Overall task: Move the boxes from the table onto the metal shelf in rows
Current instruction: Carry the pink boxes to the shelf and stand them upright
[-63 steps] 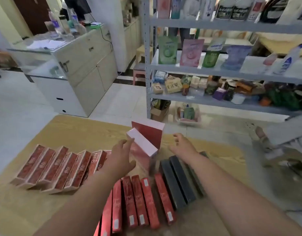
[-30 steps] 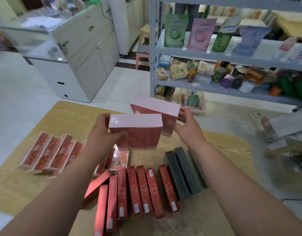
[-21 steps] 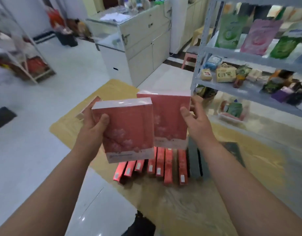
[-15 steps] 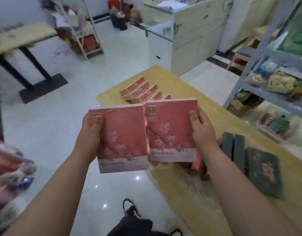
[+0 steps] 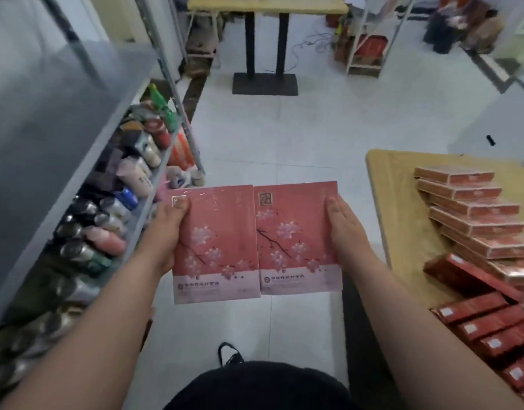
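Two pink boxes are held side by side, edges touching, face up in front of the body above the floor. The left box [image 5: 216,244] is gripped by the left hand [image 5: 166,232], thumb on its top corner and fingers hidden beneath. The right box [image 5: 297,238] is clasped along its outer edge by the right hand [image 5: 342,229], thumb flat on the face.

Relative to this pair, the bench [image 5: 402,208] lies to the right, just beside the right forearm. Many boxes are left on it: a slanted row of pale-edged red boxes [image 5: 473,214] farther off and a row of dark red boxes [image 5: 491,327] nearer. The bulk of the work is judged to be still ahead.

To the left of the pair, close to the left hand, the metal shelf [image 5: 62,119] is seen. Its lower tier is crowded with bottles and cans [image 5: 112,220], and its upper surface looks bare as far as the blur allows. No boxes are seen placed there; this pair is judged to be mid-carry.
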Motion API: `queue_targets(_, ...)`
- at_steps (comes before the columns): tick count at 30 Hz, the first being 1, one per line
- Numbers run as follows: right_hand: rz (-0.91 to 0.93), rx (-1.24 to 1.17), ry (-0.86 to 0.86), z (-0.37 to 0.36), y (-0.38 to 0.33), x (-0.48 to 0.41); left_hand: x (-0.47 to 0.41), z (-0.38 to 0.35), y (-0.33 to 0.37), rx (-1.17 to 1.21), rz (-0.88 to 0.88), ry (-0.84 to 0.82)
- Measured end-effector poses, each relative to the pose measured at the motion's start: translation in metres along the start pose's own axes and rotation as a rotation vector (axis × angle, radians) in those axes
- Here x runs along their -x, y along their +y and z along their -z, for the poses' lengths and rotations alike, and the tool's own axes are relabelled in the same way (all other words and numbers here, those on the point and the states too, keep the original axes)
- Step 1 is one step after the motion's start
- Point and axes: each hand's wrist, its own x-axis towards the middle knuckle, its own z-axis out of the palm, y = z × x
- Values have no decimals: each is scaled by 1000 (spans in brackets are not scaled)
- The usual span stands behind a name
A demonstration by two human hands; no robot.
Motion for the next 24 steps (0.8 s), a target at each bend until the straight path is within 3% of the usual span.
queue_targets(5, 61, 156, -305, -110, -42, -20, 12, 107, -7, 166, 87, 241)
queue_targets(10, 115, 214, -547, -183, -69, -24, 46, 162, -18, 250, 102, 438)
queue_targets(17, 157, 191, -886, -249, -106, -14, 129, 188, -17, 337, 68, 841)
queue_targets(24, 308, 103, -1321, -313, -169, 55, 256, 189, 23, 332, -135, 1234)
